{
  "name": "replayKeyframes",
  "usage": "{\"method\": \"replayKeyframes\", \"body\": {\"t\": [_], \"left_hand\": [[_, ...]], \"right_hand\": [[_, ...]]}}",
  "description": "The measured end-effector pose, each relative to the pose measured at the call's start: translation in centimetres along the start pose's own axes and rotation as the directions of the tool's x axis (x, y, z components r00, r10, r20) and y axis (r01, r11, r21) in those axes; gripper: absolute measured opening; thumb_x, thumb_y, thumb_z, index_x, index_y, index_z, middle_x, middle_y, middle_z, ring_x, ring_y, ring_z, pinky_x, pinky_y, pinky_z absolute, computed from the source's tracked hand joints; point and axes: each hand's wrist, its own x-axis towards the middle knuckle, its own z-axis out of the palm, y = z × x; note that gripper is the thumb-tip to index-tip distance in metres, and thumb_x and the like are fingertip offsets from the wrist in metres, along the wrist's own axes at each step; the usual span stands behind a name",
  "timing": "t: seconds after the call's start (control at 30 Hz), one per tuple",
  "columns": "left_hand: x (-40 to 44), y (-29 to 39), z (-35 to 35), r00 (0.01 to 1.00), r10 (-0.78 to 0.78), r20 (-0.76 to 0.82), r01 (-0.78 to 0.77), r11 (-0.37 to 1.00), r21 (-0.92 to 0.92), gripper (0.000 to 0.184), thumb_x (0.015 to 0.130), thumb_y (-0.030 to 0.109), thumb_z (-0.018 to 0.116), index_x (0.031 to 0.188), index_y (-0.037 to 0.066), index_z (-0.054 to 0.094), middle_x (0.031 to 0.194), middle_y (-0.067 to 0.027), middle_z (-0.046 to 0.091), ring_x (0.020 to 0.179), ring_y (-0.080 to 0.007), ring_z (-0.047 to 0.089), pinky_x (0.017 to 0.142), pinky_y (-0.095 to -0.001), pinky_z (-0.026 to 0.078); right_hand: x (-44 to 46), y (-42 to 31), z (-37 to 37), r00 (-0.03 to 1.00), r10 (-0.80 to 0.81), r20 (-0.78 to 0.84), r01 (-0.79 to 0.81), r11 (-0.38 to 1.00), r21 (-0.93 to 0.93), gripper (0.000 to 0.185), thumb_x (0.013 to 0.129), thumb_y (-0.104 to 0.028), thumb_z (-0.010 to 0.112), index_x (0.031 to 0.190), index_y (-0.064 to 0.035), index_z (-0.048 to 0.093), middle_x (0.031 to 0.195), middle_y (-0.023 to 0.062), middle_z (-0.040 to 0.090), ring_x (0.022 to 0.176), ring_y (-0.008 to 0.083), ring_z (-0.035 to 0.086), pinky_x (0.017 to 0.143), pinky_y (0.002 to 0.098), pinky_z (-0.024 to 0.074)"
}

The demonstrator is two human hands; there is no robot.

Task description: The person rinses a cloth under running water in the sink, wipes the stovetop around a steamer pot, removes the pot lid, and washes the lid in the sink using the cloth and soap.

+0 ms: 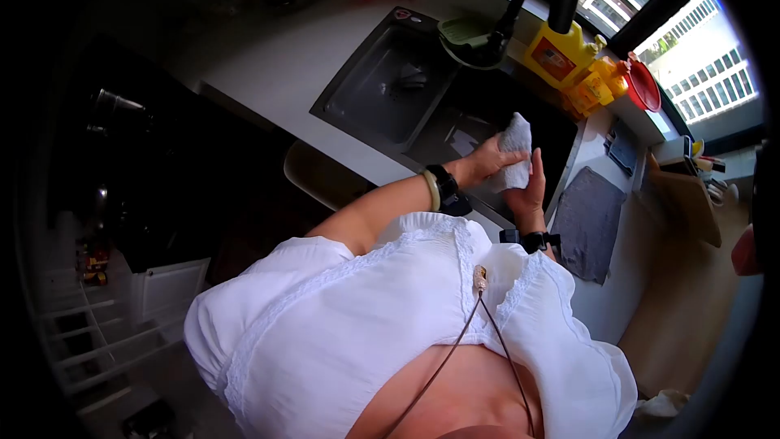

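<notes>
A folded whitish cloth (515, 140) is held up over the sink's right basin (439, 134). My left hand (486, 159) is closed on its left side, thumb across the front. On the cloth's lower right, my right hand (530, 189) grips it too, with its fingers pointing up along the edge. Both wrists wear black straps, and the left one also has a pale bangle. The cloth hides part of the fingers of each hand.
A black faucet (505, 28) rises behind the sink, near a green strainer (465, 32). Yellow bottles (559, 53) and a red lid (642, 84) stand by the window. A grey mat (591, 219) lies on the right counter, with a wooden board (686, 199) beyond it.
</notes>
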Motion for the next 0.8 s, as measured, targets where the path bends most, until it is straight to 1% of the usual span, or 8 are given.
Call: {"method": "replayKeyframes", "body": {"t": [0.1, 0.3, 0.43, 0.57, 0.63, 0.7, 0.73, 0.8], "left_hand": [[-0.5, -0.3, -0.1, 0.995, -0.060, -0.081, 0.055, 0.997, -0.060, 0.035, 0.092, 0.030, 0.052, 0.118, 0.006, 0.051, 0.106, -0.0064, 0.058, 0.094, -0.0174, 0.057, 0.083, -0.0312, 0.046], [-4.0, -0.1, 0.3, 0.961, -0.267, -0.067, 0.257, 0.958, -0.124, 0.046, 0.092, 0.043, 0.046, 0.123, 0.009, 0.049, 0.110, -0.0069, 0.057, 0.098, -0.0172, 0.056, 0.082, -0.0325, 0.047], [-7.1, 1.2, 1.4, 0.981, -0.186, 0.055, 0.193, 0.968, -0.161, 0.051, 0.090, 0.044, 0.050, 0.126, 0.009, 0.045, 0.111, -0.0089, 0.055, 0.100, -0.0173, 0.055, 0.084, -0.0329, 0.046], [-10.5, 3.4, 2.8, 1.000, 0.030, 0.007, -0.031, 0.983, 0.183, 0.053, 0.081, 0.032, 0.064, 0.124, 0.006, 0.045, 0.109, -0.0098, 0.054, 0.098, -0.0187, 0.054, 0.084, -0.0307, 0.045], [-12.1, 3.8, 2.8, 0.997, 0.077, 0.009, -0.077, 0.985, 0.153, 0.062, 0.075, 0.025, 0.069, 0.127, 0.007, 0.041, 0.110, -0.0092, 0.053, 0.098, -0.0200, 0.053, 0.087, -0.0310, 0.044], [-14.0, 4.8, 2.5, 0.986, 0.164, 0.010, -0.164, 0.979, 0.124, 0.068, 0.073, 0.022, 0.070, 0.130, 0.008, 0.037, 0.113, -0.0093, 0.052, 0.100, -0.0202, 0.052, 0.091, -0.0326, 0.042], [-14.2, 5.4, 2.5, 0.988, 0.094, 0.125, -0.102, 0.993, 0.064, 0.121, 0.055, 0.051, 0.083, 0.141, 0.011, 0.008, 0.131, -0.0130, 0.034, 0.125, -0.0274, 0.034, 0.104, -0.0374, 0.031], [-15.4, 5.3, 2.2, 0.972, 0.204, 0.121, -0.217, 0.970, 0.107, 0.124, 0.055, 0.047, 0.084, 0.143, 0.012, 0.003, 0.135, -0.0134, 0.030, 0.127, -0.0286, 0.031, 0.106, -0.0382, 0.029]], "right_hand": [[-0.8, -0.5, 1.1, 0.990, 0.107, 0.088, -0.098, 0.990, -0.105, 0.047, 0.095, -0.041, 0.037, 0.126, -0.0077, 0.046, 0.121, 0.0084, 0.055, 0.110, 0.0237, 0.053, 0.098, 0.0386, 0.0383], [-1.9, -0.1, -1.3, 0.999, 0.043, -0.023, -0.049, 0.912, -0.408, 0.039, 0.093, -0.027, 0.046, 0.125, -0.0041, 0.045, 0.116, 0.0067, 0.056, 0.104, 0.0195, 0.056, 0.092, 0.0331, 0.0430], [-3.6, 0.5, 1.6, 0.998, 0.060, -0.022, -0.061, 0.794, -0.605, 0.036, 0.083, -0.008, 0.049, 0.118, 0.0008, 0.048, 0.106, 0.0078, 0.058, 0.096, 0.0177, 0.057, 0.084, 0.0295, 0.0451], [-3.5, 1.6, 3.8, 0.983, 0.173, 0.065, -0.098, 0.787, -0.609, 0.031, 0.086, -0.008, 0.050, 0.116, 0.0011, 0.049, 0.106, 0.0080, 0.058, 0.093, 0.0161, 0.058, 0.083, 0.0278, 0.0448], [-3.7, 1.8, 4.6, 0.972, 0.220, 0.085, -0.124, 0.781, -0.612, 0.030, 0.088, -0.010, 0.050, 0.116, 0.0006, 0.049, 0.105, 0.0079, 0.058, 0.093, 0.0160, 0.058, 0.083, 0.0273, 0.0444], [-3.9, 2.9, 5.8, 0.966, 0.226, 0.122, -0.141, 0.864, -0.483, 0.037, 0.090, -0.025, 0.049, 0.120, -0.0034, 0.049, 0.113, 0.0090, 0.057, 0.104, 0.0218, 0.056, 0.092, 0.0360, 0.0430], [-4.4, 3.3, 5.8, 0.969, 0.218, 0.118, -0.159, 0.911, -0.380, 0.039, 0.090, -0.028, 0.048, 0.122, -0.0044, 0.048, 0.114, 0.0096, 0.057, 0.105, 0.0231, 0.056, 0.094, 0.0375, 0.0425], [-5.1, 4.8, 7.0, 0.973, 0.176, 0.147, -0.153, 0.976, -0.154, 0.047, 0.091, -0.038, 0.044, 0.127, -0.0082, 0.045, 0.122, 0.0114, 0.054, 0.111, 0.0272, 0.053, 0.099, 0.0431, 0.0388]]}}
